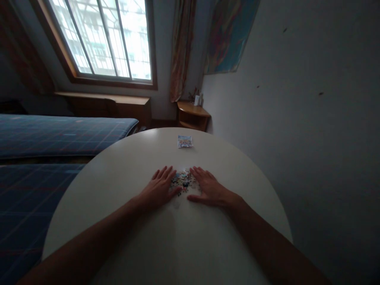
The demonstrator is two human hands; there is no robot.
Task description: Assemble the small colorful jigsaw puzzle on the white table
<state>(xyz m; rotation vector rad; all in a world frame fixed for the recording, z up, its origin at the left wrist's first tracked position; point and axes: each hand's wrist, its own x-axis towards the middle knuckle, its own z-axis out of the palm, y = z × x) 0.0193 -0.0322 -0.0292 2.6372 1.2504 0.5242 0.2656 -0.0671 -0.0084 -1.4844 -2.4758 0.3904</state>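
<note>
A loose pile of small jigsaw puzzle pieces (184, 180) lies on the white round table (124, 174), in many colours. My left hand (158, 186) rests flat along the left side of the pile, fingers stretched forward and thumb pointing inward. Along the right side lies my right hand (209, 187), its fingers also stretched out and its thumb apart. Both hands touch or border the outer pieces, and neither grips one. Beyond the pile is a small flat printed packet or picture (185, 141); which of the two I cannot tell.
To the left stands a bed with a blue plaid cover (59, 134). A wooden corner shelf (194, 109) with small items is past the table's far edge. A wooden desk (130, 101) sits under the window (103, 39). The wall (297, 130) runs along the right.
</note>
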